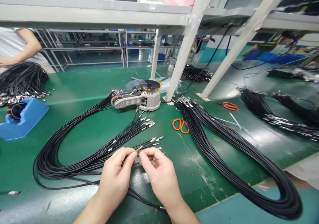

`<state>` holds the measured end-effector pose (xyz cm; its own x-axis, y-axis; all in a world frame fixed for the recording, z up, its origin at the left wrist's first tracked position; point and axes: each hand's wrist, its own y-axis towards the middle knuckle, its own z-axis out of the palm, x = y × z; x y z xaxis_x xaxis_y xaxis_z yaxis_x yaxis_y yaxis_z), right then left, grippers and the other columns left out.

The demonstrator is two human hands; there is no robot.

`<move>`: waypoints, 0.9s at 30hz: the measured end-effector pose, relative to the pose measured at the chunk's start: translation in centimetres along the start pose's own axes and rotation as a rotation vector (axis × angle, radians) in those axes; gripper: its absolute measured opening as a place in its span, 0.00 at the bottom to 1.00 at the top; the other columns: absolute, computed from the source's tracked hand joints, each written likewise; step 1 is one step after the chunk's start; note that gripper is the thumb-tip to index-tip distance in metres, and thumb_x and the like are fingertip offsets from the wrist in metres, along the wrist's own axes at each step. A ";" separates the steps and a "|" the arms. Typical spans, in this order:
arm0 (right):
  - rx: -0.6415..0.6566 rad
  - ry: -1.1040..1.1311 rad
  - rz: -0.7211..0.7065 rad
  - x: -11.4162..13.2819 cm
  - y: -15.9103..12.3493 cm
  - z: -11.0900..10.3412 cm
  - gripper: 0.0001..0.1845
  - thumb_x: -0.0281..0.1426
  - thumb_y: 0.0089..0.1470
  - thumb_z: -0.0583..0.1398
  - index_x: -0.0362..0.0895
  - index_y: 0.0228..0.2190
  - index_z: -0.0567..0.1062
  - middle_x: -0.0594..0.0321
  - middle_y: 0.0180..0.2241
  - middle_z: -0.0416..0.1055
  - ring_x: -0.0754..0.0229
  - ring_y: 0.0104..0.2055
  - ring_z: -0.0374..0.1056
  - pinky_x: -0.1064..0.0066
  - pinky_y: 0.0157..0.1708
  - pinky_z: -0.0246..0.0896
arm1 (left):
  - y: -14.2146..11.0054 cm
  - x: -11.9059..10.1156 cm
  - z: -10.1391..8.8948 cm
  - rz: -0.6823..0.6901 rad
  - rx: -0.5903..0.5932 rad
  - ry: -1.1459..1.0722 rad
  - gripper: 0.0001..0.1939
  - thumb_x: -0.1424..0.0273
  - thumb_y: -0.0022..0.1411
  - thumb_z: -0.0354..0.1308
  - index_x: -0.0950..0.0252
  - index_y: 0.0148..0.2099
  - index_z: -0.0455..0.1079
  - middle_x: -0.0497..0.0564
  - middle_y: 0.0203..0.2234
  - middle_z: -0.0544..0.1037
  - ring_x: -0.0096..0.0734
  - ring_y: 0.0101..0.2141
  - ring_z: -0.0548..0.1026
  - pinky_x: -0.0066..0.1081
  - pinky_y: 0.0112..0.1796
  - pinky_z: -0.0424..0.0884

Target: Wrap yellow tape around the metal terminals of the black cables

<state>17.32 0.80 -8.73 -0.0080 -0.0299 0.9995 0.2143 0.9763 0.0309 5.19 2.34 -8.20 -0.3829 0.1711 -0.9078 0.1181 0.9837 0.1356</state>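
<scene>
Both hands meet low in the middle of the head view, above the green bench. Thumb and fingers of my left hand (118, 171) pinch a small piece of yellow tape (138, 150) at the end of a black cable. From the other side my right hand (158, 171) pinches the same tape, its fingertips nearly touching the left ones. Much of the cable end is hidden by the fingers. A looped bundle of black cables (53, 151) lies to the left and passes under my hands, with silver connectors at its ends. Behind it stands a grey tape dispenser (149, 99).
Orange-handled scissors (180, 125) lie right of the dispenser, with a second orange pair (230, 106) farther off. A long cable bundle (224, 171) curves over the right bench edge. A blue tape holder (27, 117) stands left. White posts (185, 41) rise behind. A person (17, 48) stands far left.
</scene>
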 end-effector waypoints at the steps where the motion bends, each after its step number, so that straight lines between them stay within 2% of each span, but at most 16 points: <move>1: -0.001 -0.011 -0.003 0.0 0.0 0.0 0.08 0.33 0.50 0.59 0.41 0.26 0.73 0.58 0.26 0.73 0.57 0.29 0.70 0.67 0.30 0.65 | 0.0 -0.1 0.0 -0.048 0.010 -0.041 0.12 0.62 0.60 0.52 0.64 0.31 0.70 0.45 0.21 0.71 0.22 0.17 0.66 0.23 0.18 0.63; 6: 0.013 -0.034 -0.039 0.2 -0.1 -0.2 0.08 0.32 0.51 0.58 0.41 0.26 0.73 0.57 0.27 0.74 0.58 0.29 0.70 0.67 0.30 0.66 | 0.1 -0.6 0.1 -0.228 0.061 -0.275 0.15 0.58 0.56 0.55 0.65 0.28 0.68 0.42 0.17 0.66 0.20 0.13 0.63 0.22 0.14 0.59; 11: 0.008 -0.034 -0.071 0.1 -0.1 -0.2 0.07 0.32 0.51 0.58 0.42 0.27 0.73 0.59 0.26 0.73 0.59 0.28 0.70 0.69 0.29 0.66 | 0.1 -0.5 0.0 -0.281 0.109 -0.406 0.16 0.59 0.56 0.57 0.66 0.26 0.67 0.41 0.14 0.65 0.18 0.12 0.62 0.21 0.14 0.59; 17: 0.027 -0.026 -0.108 0.1 0.0 -0.3 0.06 0.31 0.52 0.58 0.42 0.26 0.72 0.61 0.26 0.73 0.60 0.28 0.70 0.70 0.30 0.66 | 0.2 -0.3 0.0 -0.336 0.186 -0.704 0.13 0.62 0.53 0.61 0.68 0.27 0.68 0.43 0.16 0.67 0.17 0.12 0.61 0.19 0.12 0.59; 20: 0.063 -0.035 -0.169 0.4 0.0 -0.6 0.06 0.29 0.53 0.58 0.43 0.25 0.72 0.62 0.27 0.72 0.62 0.29 0.69 0.72 0.30 0.65 | 0.5 -0.4 -0.4 -0.392 0.287 -0.834 0.13 0.64 0.52 0.63 0.68 0.26 0.68 0.41 0.13 0.63 0.15 0.11 0.58 0.17 0.10 0.57; 27: 0.162 -0.067 -0.358 0.2 0.2 -1.6 0.06 0.27 0.53 0.59 0.45 0.24 0.71 0.64 0.27 0.69 0.61 0.30 0.66 0.70 0.33 0.63 | 1.3 0.4 -1.3 -0.521 0.638 -1.039 0.14 0.65 0.49 0.65 0.70 0.24 0.67 0.40 0.09 0.60 0.11 0.07 0.50 0.16 0.08 0.49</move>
<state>18.89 0.62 -8.50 -0.1190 -0.3659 0.9230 0.0299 0.9279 0.3717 3.99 3.73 -7.83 0.3267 -0.6185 -0.7146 0.6885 0.6738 -0.2683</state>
